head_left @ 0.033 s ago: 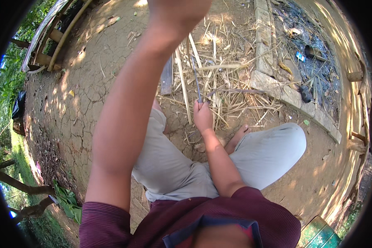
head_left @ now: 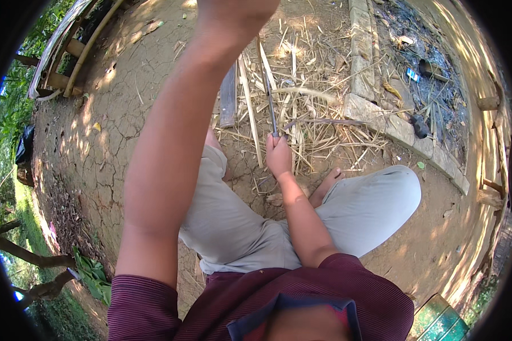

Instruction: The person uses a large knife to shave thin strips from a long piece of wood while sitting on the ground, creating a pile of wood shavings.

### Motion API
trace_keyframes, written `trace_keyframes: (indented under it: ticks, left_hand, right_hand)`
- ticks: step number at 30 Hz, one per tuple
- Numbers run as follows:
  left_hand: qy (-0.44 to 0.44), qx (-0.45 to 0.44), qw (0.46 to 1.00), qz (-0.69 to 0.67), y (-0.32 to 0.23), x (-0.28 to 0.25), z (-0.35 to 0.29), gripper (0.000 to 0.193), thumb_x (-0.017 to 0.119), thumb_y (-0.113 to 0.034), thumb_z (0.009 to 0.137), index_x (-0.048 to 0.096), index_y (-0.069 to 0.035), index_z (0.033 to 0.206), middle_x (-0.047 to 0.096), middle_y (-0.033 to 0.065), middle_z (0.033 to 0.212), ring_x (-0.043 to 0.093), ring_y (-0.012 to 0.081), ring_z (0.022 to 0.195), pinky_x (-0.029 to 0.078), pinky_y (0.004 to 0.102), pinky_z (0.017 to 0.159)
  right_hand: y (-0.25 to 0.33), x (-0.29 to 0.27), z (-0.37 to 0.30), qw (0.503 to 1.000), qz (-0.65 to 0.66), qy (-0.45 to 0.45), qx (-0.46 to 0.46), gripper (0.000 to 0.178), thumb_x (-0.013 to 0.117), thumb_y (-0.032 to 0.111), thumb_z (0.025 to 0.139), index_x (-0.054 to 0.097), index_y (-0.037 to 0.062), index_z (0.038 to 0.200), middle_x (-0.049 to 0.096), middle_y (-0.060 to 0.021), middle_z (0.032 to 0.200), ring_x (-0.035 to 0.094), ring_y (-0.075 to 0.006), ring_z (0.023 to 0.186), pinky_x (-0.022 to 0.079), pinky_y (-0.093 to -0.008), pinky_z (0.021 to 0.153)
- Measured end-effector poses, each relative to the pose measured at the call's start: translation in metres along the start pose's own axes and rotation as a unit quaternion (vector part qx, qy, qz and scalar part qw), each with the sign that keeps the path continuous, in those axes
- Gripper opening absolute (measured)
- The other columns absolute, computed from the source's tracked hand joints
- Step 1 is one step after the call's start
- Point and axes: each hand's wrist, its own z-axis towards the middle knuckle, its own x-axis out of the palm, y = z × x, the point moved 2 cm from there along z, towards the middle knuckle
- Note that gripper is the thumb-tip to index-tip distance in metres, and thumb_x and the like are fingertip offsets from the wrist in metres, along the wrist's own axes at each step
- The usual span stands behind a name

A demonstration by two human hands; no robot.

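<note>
My right hand (head_left: 279,156), low in front of me between my legs, is closed round the handle of a long, thin knife (head_left: 271,108). Its dark narrow blade points away from me. My left arm stretches far forward, and my left hand (head_left: 238,10) is cut off by the top edge, so its fingers are hidden. A narrow brown strip (head_left: 260,52) runs below the left hand, close to the blade. To the right of the blade, a pale thin strip (head_left: 307,92) curves outward, blurred. Split pale strips and shavings (head_left: 318,133) litter the ground under the blade.
A dark flat board (head_left: 228,102) lies left of the strips. Right of them runs a low brick edging (head_left: 375,116) round an ashy patch (head_left: 438,99) with dark scraps. A bamboo-framed structure (head_left: 82,57) stands at the far left. My bare foot (head_left: 327,184) rests near the shavings.
My left hand and forearm have shifted slightly left, showing more of the dark board. The pale strip beside the blade has changed its curve. My right hand stays almost in place.
</note>
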Motion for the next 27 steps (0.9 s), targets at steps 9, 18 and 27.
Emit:
trace_keyframes:
  ticks: [9, 18, 27]
  left_hand:
    - [-0.016, -0.05, 0.999, -0.001, 0.001, -0.007, 0.0, 0.041, 0.046, -0.025, 0.107, 0.042, -0.014, 0.067, 0.036, -0.0052, 0.052, 0.031, 0.0052, 0.04, 0.021, 0.0247, 0.036]
    - [0.028, 0.015, 0.996, 0.086, 0.005, -0.01, 0.004, 0.045, 0.042, -0.025, 0.107, 0.041, -0.016, 0.063, 0.036, -0.0046, 0.052, 0.03, 0.008, 0.04, 0.021, 0.0249, 0.035]
    - [0.013, -0.02, 0.995, 0.096, 0.011, 0.0, 0.006, 0.042, 0.042, -0.023, 0.107, 0.039, -0.016, 0.066, 0.036, -0.0053, 0.053, 0.028, 0.007, 0.039, 0.021, 0.0237, 0.034]
  right_hand:
    - [0.014, -0.017, -0.01, 0.841, 0.435, 0.185, 0.264, 0.05, 0.048, 0.051, 0.102, 0.056, 0.004, 0.09, 0.047, -0.0021, 0.059, 0.045, -0.011, 0.046, 0.039, -0.0294, 0.041]
    - [0.105, -0.079, -0.038, 0.984, 0.123, -0.044, -0.119, 0.036, 0.06, 0.032, 0.1, 0.059, -0.0001, 0.082, 0.051, -0.0088, 0.053, 0.049, -0.0168, 0.046, 0.04, -0.0353, 0.048]
    - [-0.021, 0.0, -0.001, 0.996, -0.088, 0.015, 0.024, 0.045, 0.056, 0.043, 0.098, 0.062, -0.0015, 0.097, 0.068, -0.0265, 0.082, 0.066, -0.0469, 0.08, 0.051, -0.0506, 0.072]
